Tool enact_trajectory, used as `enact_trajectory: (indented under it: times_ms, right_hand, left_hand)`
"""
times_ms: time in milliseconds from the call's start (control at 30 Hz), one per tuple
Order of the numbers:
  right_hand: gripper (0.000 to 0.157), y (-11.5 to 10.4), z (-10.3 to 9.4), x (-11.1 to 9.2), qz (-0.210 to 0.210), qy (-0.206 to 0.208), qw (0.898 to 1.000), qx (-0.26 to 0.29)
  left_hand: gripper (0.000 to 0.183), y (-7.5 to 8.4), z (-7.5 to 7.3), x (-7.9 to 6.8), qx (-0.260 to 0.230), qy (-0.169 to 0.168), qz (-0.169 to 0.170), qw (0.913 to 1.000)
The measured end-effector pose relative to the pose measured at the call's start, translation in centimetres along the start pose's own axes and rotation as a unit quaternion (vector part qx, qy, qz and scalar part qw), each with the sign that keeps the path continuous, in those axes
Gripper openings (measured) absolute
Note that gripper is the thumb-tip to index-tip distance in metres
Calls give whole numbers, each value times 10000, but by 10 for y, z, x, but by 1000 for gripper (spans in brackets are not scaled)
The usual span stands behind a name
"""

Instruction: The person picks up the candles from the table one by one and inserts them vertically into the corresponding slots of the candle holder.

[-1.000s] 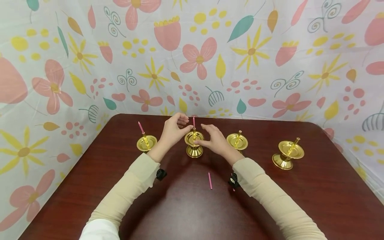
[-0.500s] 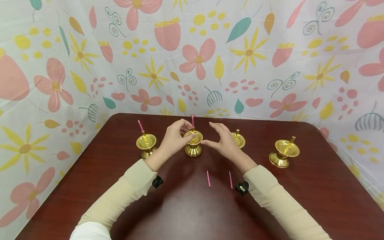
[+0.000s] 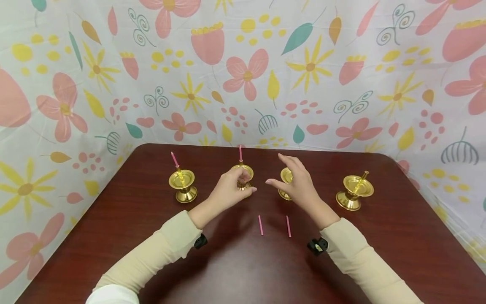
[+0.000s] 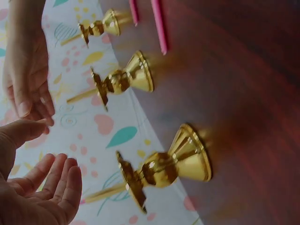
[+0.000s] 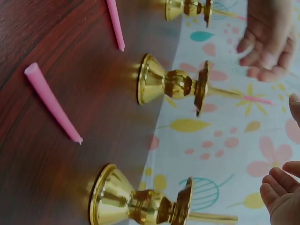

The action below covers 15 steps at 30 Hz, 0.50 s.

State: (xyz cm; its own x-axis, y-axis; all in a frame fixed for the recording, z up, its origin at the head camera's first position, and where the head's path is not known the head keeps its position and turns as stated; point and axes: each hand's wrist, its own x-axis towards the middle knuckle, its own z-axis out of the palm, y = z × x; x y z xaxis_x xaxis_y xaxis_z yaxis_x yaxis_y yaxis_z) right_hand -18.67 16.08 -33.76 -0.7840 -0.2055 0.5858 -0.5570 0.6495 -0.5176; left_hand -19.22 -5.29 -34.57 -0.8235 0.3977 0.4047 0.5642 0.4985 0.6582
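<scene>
My left hand (image 3: pixel 229 190) hovers in front of the second brass candle holder (image 3: pixel 247 169), partly hiding it. Its fingers are loosely bent and hold nothing. A pink candle (image 3: pixel 241 153) stands upright in that holder's tube. To the right, my right hand (image 3: pixel 298 179), fingers spread from the thumb, covers part of the third holder (image 3: pixel 285 174); between its fingers there is nothing. In the right wrist view, the second holder (image 5: pixel 178 84) carries its candle (image 5: pixel 255 99), apart from both hands. Two pink candles (image 3: pixel 260 225) (image 5: pixel 54 103) lie on the table nearer me.
At the left stands another holder (image 3: pixel 186 194) with a slightly tilted pink candle (image 3: pixel 174 159). A fourth holder (image 3: pixel 355 192) at the right has a bare tube. The dark wooden table (image 3: pixel 243 270) ends at a flower-patterned cloth (image 3: pixel 228 84) behind.
Both hands have drawn away from the second holder's candle. The left hand has come down and nearer me, the right hand has moved right. The candle stays standing.
</scene>
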Motion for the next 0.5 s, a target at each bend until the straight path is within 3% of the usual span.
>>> enact_trajectory:
  times_ms: [300, 500]
  right_hand:
    - [77, 12, -11, -6, 424, 231, 9985, -241]
    - [76, 22, -16, -10, 563, 383, 9972, -319]
  left_hand:
    - [29, -6, 22, -10, 598, -873, -174, 9942]
    - [34, -8, 37, -16, 854, -1202, -302, 9886]
